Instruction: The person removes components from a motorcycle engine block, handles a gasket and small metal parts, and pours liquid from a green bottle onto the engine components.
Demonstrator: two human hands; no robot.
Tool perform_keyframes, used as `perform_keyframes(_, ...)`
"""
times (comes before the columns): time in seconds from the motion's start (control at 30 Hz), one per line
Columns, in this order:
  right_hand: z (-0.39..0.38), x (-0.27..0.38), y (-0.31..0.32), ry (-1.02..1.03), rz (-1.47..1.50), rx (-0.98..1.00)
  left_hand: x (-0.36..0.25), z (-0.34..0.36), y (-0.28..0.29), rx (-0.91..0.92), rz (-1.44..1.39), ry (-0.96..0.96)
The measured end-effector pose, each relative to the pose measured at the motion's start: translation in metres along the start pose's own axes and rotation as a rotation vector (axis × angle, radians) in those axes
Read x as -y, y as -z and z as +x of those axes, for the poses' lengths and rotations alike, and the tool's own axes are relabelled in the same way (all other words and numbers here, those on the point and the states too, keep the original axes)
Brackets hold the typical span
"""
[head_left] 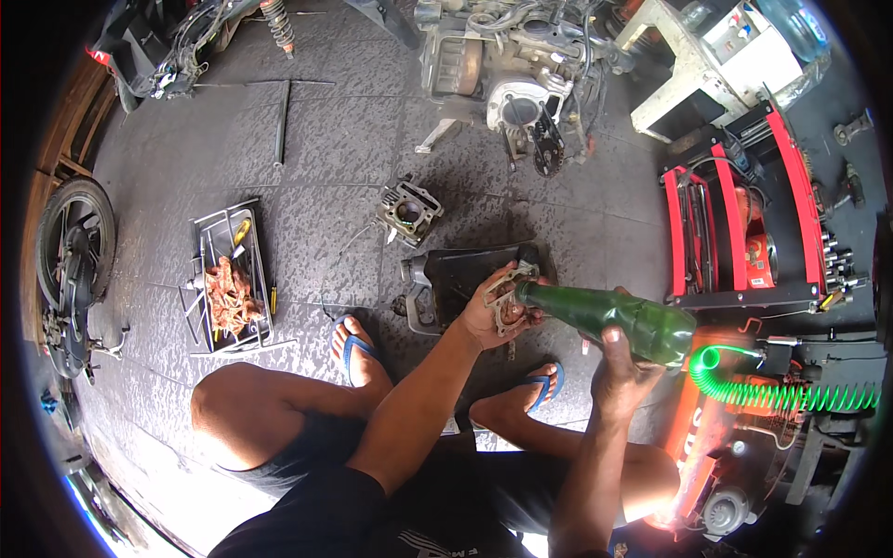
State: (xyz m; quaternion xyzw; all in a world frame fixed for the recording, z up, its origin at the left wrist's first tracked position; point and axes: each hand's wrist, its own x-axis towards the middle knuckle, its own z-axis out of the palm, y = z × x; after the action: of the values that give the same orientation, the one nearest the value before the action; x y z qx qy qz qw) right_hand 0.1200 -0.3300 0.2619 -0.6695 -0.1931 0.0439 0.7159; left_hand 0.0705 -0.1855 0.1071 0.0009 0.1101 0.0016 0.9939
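Note:
My left hand (486,321) is closed around a small metal engine part (508,299) with a lobed, flanged edge. In my right hand (621,374) lies a green plastic bottle (642,325), gripped near its base and tipped nearly level. The bottle's narrow neck points left and meets the engine part; whether liquid flows from it I cannot tell. Below both hands, a dark pan (465,284) rests on the floor between my feet. Just beyond it sits an engine cylinder block (409,214) with a round bore.
A tray (263,279) of tools and reddish rags lies at the left. Farther off stands a partly dismantled engine (521,93). To the right are a red and black tool rack (786,177), a coiled green air hose (791,395) and an orange compressor tank (698,437). A wheel (74,242) leans far left.

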Motion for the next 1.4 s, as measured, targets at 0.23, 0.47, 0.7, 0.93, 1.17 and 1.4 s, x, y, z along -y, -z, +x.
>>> perform_keyframes(0.23, 0.007, -0.007, 0.008, 0.043, -0.018, -0.083, 0.006, 0.004, 0.013, 0.227, -0.077, -0.001)
perform_keyframes(0.47, 0.007, -0.005, 0.013, 0.019, 0.081, -0.081, 0.003, -0.001, 0.007, 0.138, 0.04, -0.04)
perform_keyframes(0.7, -0.001, -0.009, 0.023, -0.033, 0.061, -0.074, 0.003, 0.006, 0.015, -0.115, 0.149, -0.076)
perform_keyframes(0.93, 0.005, -0.001, 0.014, -0.015, 0.131, -0.092, 0.003, 0.004, 0.01, 0.025, 0.175, -0.094)
perform_keyframes(1.17, 0.008, 0.0, 0.022, -0.081, 0.099, -0.065, -0.001, 0.009, 0.015, 0.137, 0.079, -0.043)
perform_keyframes(1.4, 0.01, -0.035, 0.052, -0.256, 0.05, -0.261, 0.003, 0.025, 0.051, -0.322, 1.752, -0.664)
